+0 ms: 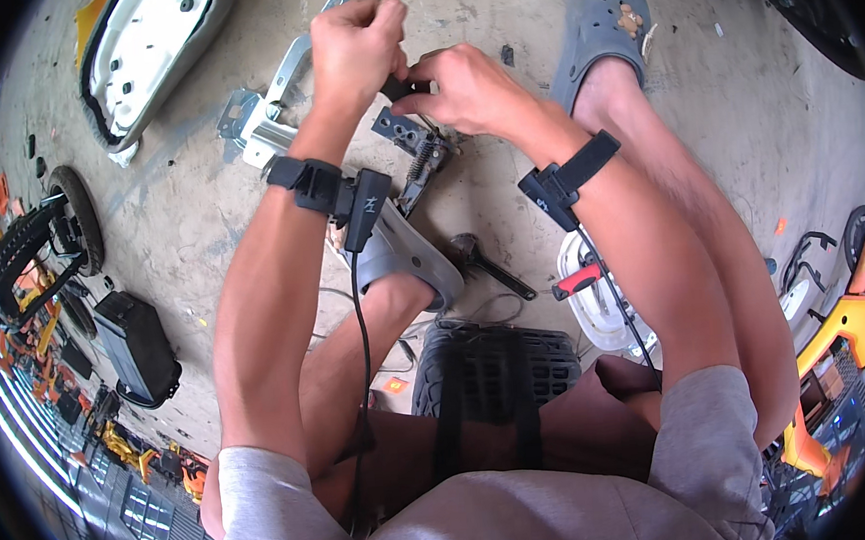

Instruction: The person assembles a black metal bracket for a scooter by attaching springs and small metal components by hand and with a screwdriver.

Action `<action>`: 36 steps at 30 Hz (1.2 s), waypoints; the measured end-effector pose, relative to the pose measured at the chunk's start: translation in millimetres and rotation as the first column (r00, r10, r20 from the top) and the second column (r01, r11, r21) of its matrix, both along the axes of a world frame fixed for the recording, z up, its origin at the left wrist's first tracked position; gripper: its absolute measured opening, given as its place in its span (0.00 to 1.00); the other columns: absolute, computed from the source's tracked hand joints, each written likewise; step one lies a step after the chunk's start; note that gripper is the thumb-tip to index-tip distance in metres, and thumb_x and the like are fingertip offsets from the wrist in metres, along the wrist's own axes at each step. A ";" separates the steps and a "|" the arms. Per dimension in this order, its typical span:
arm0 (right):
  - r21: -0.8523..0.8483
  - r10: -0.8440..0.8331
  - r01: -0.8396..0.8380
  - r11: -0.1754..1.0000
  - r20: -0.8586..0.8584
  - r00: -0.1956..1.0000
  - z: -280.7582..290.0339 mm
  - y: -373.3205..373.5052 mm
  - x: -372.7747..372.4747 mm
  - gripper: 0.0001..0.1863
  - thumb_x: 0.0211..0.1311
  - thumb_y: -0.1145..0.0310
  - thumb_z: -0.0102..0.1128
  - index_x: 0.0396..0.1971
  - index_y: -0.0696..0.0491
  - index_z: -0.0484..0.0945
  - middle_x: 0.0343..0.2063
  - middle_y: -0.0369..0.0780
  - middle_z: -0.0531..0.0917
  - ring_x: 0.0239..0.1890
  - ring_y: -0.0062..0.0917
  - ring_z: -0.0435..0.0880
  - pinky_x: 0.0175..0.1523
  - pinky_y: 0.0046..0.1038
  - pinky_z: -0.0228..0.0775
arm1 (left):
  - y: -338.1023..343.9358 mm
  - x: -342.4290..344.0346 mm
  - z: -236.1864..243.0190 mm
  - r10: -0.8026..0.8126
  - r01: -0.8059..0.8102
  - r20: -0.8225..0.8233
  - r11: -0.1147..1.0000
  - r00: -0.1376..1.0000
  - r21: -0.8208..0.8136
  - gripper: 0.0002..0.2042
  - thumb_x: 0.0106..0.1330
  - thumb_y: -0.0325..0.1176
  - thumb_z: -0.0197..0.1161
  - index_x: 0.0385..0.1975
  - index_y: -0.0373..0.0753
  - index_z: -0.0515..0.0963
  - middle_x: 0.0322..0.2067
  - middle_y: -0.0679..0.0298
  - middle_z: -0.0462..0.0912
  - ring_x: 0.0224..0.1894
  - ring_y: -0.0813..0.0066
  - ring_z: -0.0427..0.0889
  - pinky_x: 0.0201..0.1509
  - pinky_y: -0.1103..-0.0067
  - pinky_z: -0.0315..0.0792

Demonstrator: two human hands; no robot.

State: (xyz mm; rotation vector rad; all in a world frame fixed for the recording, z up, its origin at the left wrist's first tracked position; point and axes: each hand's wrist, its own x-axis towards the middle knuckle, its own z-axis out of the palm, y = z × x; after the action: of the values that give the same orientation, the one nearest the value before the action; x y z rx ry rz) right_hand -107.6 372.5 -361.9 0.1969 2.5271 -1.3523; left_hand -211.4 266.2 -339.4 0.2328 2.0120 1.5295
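Clock read from mid-view. A small dark piece (pixel 398 89), exact kind unclear, is held near 12 o'clock. It is pinched between thumb and fingers of the right hand (pixel 470 89), which is brought in from the 1 o'clock side. The left hand (pixel 359 54) is placed just beside it, toward 11; its fingers are bent inward, but tips are hidden, so whether anything is grasped cannot be told. Both hands are probably kept close so one small spot can be worked together. Just below, a spring-loaded metal bracket (pixel 423 157) is set tilted near the left clog (pixel 412 256), perhaps for steadying; contact cannot be confirmed. A silver metal bracket (pixel 268 141) is laid toward 10–11. A black-handled tool (pixel 498 270) and, at 3–4, a red-handled tool (pixel 579 280) are left on hand, presumably for easy reach.
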 end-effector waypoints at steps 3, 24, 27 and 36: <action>-0.023 0.008 -0.009 1.000 -0.045 0.999 -17.4 -10.5 -2.7 0.17 0.51 0.58 0.66 0.30 0.59 0.83 0.25 0.51 0.80 0.31 0.49 0.79 0.38 0.41 0.70 | -17.0 -10.4 -12.7 0.041 -0.047 0.092 0.997 0.995 0.061 0.18 0.67 0.35 0.60 0.17 0.30 0.71 0.09 0.64 0.66 0.11 0.74 0.73 0.17 0.76 0.69; -0.087 -0.420 0.422 0.903 0.041 0.907 -16.2 -34.4 53.9 0.15 0.50 0.63 0.71 0.37 0.53 0.84 0.26 0.44 0.81 0.26 0.35 0.80 0.34 0.34 0.72 | 9.2 -15.4 -4.2 -0.287 0.287 0.009 0.958 0.958 -0.025 0.19 0.63 0.35 0.61 0.13 0.31 0.71 0.08 0.66 0.70 0.11 0.80 0.73 0.17 0.81 0.68; -0.087 -0.424 0.418 0.904 -0.052 0.904 -36.2 -35.3 60.0 0.11 0.51 0.65 0.70 0.33 0.54 0.85 0.28 0.42 0.81 0.29 0.36 0.81 0.36 0.33 0.73 | -0.1 -24.0 -13.4 -0.240 0.241 0.053 0.970 0.969 -0.011 0.19 0.66 0.36 0.61 0.14 0.32 0.72 0.10 0.67 0.71 0.11 0.81 0.73 0.17 0.82 0.69; -0.230 -0.275 0.298 0.927 0.125 0.953 -44.7 -13.4 51.5 0.10 0.49 0.68 0.71 0.31 0.56 0.85 0.27 0.40 0.83 0.28 0.28 0.80 0.34 0.27 0.70 | -9.6 -31.9 -24.0 -0.176 0.170 0.111 0.984 0.978 0.061 0.18 0.66 0.36 0.62 0.15 0.32 0.72 0.11 0.67 0.70 0.11 0.79 0.74 0.17 0.81 0.69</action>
State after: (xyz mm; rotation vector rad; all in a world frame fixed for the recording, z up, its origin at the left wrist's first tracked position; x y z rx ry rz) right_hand -56.2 359.1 -406.6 0.5826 2.2938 -1.7092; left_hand -243.4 256.5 -363.4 0.3233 1.8146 1.4523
